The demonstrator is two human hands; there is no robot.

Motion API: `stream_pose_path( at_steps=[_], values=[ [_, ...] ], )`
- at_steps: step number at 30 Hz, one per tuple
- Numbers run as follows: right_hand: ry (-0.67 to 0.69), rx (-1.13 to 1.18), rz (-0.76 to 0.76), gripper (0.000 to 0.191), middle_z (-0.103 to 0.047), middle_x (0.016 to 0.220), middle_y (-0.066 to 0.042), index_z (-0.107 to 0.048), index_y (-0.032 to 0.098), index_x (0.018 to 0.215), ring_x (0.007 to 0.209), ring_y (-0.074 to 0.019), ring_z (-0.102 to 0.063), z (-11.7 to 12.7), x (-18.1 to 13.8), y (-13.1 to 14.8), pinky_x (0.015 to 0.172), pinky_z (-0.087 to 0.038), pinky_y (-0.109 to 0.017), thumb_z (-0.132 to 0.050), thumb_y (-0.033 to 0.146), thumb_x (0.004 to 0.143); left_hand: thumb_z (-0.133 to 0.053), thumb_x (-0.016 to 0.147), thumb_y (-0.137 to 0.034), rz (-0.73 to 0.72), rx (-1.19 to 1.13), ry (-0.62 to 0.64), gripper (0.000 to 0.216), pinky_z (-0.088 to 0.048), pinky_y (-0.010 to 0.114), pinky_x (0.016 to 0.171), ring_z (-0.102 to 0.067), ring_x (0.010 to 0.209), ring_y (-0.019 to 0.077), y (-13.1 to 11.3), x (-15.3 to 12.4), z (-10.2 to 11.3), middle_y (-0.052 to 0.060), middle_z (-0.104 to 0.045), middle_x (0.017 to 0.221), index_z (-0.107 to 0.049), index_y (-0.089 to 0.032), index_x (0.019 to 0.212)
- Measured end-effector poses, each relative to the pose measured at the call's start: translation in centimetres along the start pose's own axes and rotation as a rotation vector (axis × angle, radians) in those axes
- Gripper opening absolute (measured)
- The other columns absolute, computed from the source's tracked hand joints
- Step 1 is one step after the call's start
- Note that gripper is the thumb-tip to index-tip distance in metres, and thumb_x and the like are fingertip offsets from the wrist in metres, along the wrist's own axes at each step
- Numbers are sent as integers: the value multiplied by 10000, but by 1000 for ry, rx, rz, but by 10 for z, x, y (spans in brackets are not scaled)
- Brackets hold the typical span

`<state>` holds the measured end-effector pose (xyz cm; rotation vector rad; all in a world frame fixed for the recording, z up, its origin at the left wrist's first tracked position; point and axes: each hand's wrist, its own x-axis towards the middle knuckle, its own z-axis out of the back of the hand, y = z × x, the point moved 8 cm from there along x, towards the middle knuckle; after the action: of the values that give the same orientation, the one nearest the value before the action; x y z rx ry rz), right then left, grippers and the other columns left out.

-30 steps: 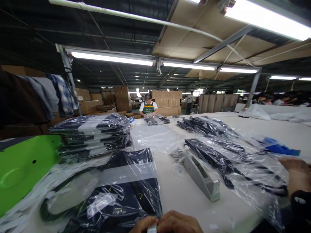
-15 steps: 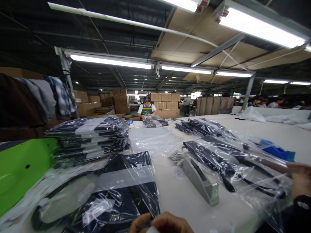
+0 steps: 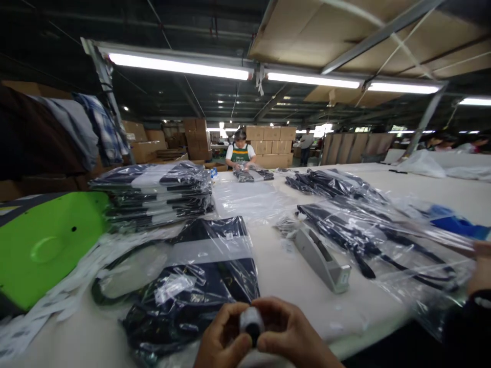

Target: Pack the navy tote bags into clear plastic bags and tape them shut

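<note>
At the table's near edge, my left hand (image 3: pixel 224 335) and my right hand (image 3: pixel 289 329) grip one small greyish cylinder with a dark end (image 3: pixel 252 323) from both sides. Thumbs and fingertips are closed around it; its exact kind is too blurred to tell. Just beyond my hands lies a dark bag in clear plastic (image 3: pixel 215 271), with a pale grey band across it and a strap looped out to the left. A grey tape dispenser (image 3: pixel 322 260) stands to the right of the bag.
Wrapped dark bags form a stack (image 3: pixel 153 197) at left, beside a green machine (image 3: pixel 49 250) and a strip of white labels (image 3: pixel 57 296). More wrapped bags (image 3: pixel 345 230) lie at right, near a co-worker's hand (image 3: pixel 481 268). Another person (image 3: pixel 240 153) works across the table.
Both my hands have come higher into view, and the cylinder between them now shows clearly. The camera has tilted down, with more of the table's front edge visible.
</note>
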<state>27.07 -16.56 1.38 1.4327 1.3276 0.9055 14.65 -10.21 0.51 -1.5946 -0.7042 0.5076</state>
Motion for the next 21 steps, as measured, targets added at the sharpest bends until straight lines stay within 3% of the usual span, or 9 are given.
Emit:
stream_pose_path(
  at_steps=[3,7,12,21],
  values=[
    [-1,-126,3,432,-750,960,-40,-720,185,1013,906,-208,-682,-5,-8,16,846,-502,-315,-882,311,633,-788,735,-505,11,7,-34,471,-490,293,807,-653,894,216,-14,-5,-1,55,-706,956,-648,-194,1060],
    [3,-218,5,385,-740,949,-34,-712,185,1032,897,-186,-661,-8,-10,27,832,-501,-299,-844,322,697,-818,718,-410,83,-78,-18,471,-493,292,804,-647,904,210,-17,-7,-2,53,-693,982,-627,-187,1087],
    [-5,-298,32,370,-713,920,-34,-688,162,1015,887,-180,-640,-11,-10,34,827,-498,-308,-828,325,714,-792,761,-355,49,-68,0,386,-488,312,849,-639,950,218,-25,-9,-4,57,-681,989,-644,-170,1066],
    [-28,-459,90,286,-679,878,-25,-696,165,989,851,-179,-616,-20,-16,53,778,-487,-298,-779,316,761,-754,802,-382,13,-58,-34,330,-480,298,794,-621,886,203,-39,-16,-9,47,-666,928,-624,-173,1021]
  ],
)
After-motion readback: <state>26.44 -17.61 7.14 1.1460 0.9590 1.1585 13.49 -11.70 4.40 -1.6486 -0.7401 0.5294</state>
